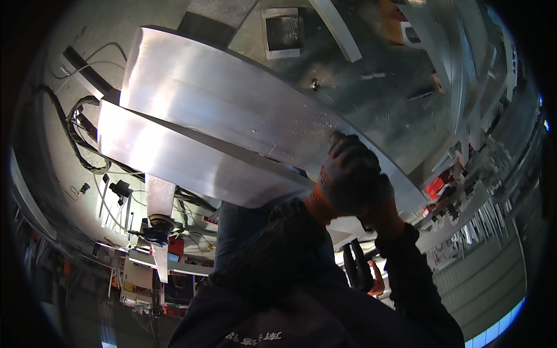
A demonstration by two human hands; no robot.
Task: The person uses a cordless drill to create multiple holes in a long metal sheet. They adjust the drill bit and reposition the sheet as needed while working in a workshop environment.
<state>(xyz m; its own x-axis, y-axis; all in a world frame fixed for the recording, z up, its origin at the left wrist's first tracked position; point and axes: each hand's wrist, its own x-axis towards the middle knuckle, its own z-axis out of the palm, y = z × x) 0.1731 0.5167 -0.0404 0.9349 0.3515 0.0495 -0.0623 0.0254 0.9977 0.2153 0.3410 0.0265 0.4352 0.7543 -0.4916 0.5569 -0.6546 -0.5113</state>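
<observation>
Two long brushed-metal panels lie side by side in front of me, a wide far panel (232,87) and a narrower near panel (174,151), with a dark wedge-shaped gap between them. My left hand (339,174), in a grey and orange glove, is closed over the right part of the far panel. Close against it is my right hand (377,197), also gloved and closed. The hands overlap, and what they grip is hidden. A small tip shows past the left hand's knuckles. My left forearm crosses the near panel's right end.
At the lower left, a dark round-headed tool (158,230) rests on a pale metal strip (159,197). Black cables (72,136) loop beside the panels' left ends. A square metal frame (283,32) lies on the floor beyond. Metal profiles (478,229) are stacked at the right.
</observation>
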